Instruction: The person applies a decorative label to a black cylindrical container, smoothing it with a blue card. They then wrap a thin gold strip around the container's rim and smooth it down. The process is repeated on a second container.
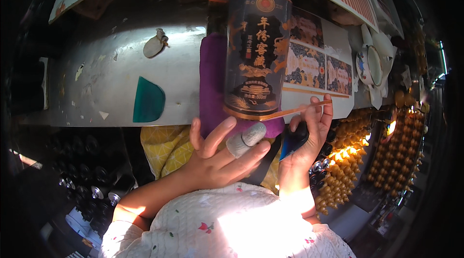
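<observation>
A tall black bottle [256,47] with gold decoration lies on a purple cloth [212,84] on the metal worktable [111,64]. My left hand [220,156] rests just below the bottle's base, fingers spread, two of them wrapped in grey tape. It holds nothing. My right hand [309,134] grips a blue tool [292,142] and pinches a thin gold strip [302,109] that runs along the bottle's bottom rim.
A green plastic scraper [148,101] and a small pale pad [154,45] lie on the table at left. Sheets of printed labels [316,59] sit right of the bottle. Several gold bottle caps [391,151] are racked at right; dark bottles [92,171] stand at lower left.
</observation>
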`<state>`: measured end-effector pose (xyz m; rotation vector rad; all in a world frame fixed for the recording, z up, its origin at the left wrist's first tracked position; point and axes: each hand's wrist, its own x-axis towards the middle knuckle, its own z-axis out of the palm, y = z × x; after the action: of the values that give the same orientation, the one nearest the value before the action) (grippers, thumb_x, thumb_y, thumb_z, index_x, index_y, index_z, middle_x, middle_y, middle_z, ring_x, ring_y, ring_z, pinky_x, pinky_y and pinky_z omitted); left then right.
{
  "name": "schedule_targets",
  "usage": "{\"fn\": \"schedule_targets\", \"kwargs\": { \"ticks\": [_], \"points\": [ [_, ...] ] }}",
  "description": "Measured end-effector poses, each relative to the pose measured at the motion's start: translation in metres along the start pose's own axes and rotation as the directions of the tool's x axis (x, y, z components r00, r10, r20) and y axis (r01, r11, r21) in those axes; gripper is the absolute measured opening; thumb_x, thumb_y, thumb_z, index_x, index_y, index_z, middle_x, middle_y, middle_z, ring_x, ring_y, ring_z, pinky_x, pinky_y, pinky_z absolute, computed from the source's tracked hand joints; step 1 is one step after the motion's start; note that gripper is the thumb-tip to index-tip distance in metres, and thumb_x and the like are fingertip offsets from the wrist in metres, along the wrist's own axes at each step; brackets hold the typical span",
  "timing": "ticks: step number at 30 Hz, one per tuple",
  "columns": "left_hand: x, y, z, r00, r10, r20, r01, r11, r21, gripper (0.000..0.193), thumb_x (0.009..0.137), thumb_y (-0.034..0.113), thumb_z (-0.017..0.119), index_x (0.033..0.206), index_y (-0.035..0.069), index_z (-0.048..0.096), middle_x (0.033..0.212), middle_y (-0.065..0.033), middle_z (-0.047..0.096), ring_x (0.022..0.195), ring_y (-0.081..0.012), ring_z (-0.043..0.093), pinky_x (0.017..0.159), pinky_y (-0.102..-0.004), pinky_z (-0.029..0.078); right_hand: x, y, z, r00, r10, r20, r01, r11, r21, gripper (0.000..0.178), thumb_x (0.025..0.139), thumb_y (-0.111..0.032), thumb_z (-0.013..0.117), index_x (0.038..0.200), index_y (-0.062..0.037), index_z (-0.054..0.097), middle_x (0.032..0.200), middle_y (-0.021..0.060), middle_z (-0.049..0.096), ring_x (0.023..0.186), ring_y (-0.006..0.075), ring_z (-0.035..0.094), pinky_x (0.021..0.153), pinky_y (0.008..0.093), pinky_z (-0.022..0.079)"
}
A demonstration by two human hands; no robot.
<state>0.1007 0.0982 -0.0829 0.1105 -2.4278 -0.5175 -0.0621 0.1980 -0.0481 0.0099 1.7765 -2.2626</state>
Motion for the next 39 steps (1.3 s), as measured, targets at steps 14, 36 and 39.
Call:
{"fn": "schedule_targets", "kwargs": {
  "ticks": [14, 36, 39],
  "points": [
    [-0.010, -0.004, -0.004, 0.938, -0.332, 0.101, 0.341, 0.935, -0.098, 0.102, 0.082, 0.054, 0.073, 0.150, -0.007, 0.028, 0.143, -0.0274, 0.044, 0.140, -0.0504, 0.029, 0.110, -0.0726, -0.002, 0.002, 0.001, 0.005, 0.998, 0.059, -0.024, -0.058, 0.998, 0.035, 0.052, 0.094, -0.007, 0.067, 0.141, -0.0097, 0.044, 0.115, 0.0015, 0.057, 0.065, 0.0064, 0.048, 0.056, 0.0210, 0.039],
    [-0.003, -0.006, -0.005, 0.937, -0.332, 0.113, 0.339, 0.940, -0.050, 0.108, 0.076, 0.062, 0.074, 0.148, -0.009, 0.034, 0.146, -0.0292, 0.031, 0.140, -0.0520, 0.023, 0.110, -0.0727, -0.004, 0.001, 0.003, 0.019, 0.927, -0.089, 0.364, 0.188, 0.951, -0.247, 0.118, 0.068, -0.027, 0.093, 0.157, -0.0115, 0.017, 0.143, 0.0155, 0.043, 0.100, 0.0140, 0.053, 0.071, 0.0195, 0.042],
    [-0.007, -0.007, -0.003, 0.944, -0.319, 0.087, 0.323, 0.946, -0.040, 0.108, 0.075, 0.062, 0.075, 0.147, -0.008, 0.036, 0.145, -0.0280, 0.032, 0.139, -0.0518, 0.025, 0.110, -0.0735, -0.002, 0.003, 0.001, 0.019, 0.924, -0.052, 0.378, 0.151, 0.960, -0.237, 0.119, 0.068, -0.026, 0.093, 0.158, -0.0115, 0.017, 0.143, 0.0155, 0.044, 0.100, 0.0133, 0.052, 0.071, 0.0194, 0.042]
  ]
}}
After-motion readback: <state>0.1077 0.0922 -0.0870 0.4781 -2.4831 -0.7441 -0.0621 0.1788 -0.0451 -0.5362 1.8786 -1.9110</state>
